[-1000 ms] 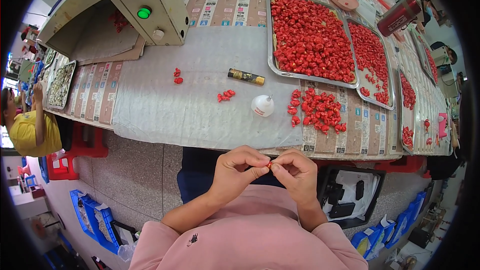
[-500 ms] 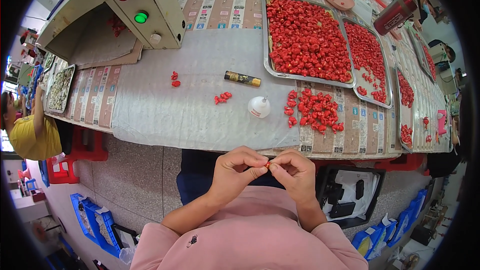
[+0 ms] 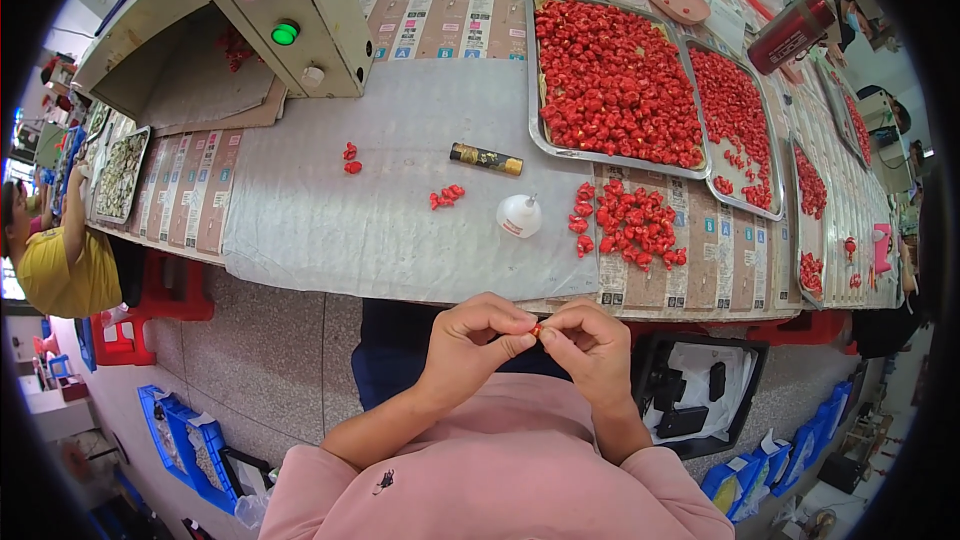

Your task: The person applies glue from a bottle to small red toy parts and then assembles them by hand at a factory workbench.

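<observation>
Just off the table's front edge, my left hand (image 3: pixel 475 342) and my right hand (image 3: pixel 588 345) meet fingertip to fingertip. Both pinch one small red piece (image 3: pixel 536 330), mostly covered by the fingers. It resembles the shiny red pieces (image 3: pixel 640 222) heaped on the table ahead and to the right. Straight ahead stands a white squeeze bottle (image 3: pixel 519 215) with a thin metal tip. Beyond it lies a black and gold tube (image 3: pixel 486 158). A short cluster of red pieces (image 3: pixel 447 197) rests left of the bottle, and a few more (image 3: pixel 351 158) are farther left.
A large metal tray (image 3: pixel 531 90) full of red pieces stands at the back, with a second tray (image 3: pixel 777 165) to its right. A beige machine (image 3: pixel 330 15) with red and green buttons occupies the left. Beyond it, a person in yellow (image 3: pixel 65 270) works. A dark red flask (image 3: pixel 792 33) stands far right.
</observation>
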A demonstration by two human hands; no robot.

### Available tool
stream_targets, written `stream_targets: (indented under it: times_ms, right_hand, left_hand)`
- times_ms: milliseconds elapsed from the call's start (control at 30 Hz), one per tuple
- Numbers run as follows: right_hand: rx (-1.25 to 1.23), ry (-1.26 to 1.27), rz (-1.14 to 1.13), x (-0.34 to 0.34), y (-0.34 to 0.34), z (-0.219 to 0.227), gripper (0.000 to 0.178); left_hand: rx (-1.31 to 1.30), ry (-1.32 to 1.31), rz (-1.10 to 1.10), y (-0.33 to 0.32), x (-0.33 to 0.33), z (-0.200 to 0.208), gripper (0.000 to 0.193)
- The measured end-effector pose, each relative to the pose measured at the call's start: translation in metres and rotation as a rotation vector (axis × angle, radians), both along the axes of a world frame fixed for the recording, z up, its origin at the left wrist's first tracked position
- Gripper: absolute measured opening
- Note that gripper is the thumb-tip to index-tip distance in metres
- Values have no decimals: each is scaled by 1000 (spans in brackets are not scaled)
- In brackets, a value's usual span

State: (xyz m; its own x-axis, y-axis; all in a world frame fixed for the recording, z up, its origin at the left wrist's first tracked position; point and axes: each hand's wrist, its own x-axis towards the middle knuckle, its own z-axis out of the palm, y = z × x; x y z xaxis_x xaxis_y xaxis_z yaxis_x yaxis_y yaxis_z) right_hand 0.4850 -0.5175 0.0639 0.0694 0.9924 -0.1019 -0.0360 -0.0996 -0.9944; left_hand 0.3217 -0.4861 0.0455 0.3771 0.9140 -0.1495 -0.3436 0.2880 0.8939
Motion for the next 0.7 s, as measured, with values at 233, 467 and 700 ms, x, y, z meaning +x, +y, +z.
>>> stream_targets:
  times_ms: [233,467,700]
  right_hand:
    - [1,-10,6,3,-1,-3,5]
    - [28,-40,-68,13,0,-2,7]
    - [292,-700,-319,35,22,-7,12]
  left_hand:
    - [-18,-4,-13,1,1,0,13]
    - [-13,-153,-113,4,9,10,26]
    - [-72,-32,-90,2,-6,9,37]
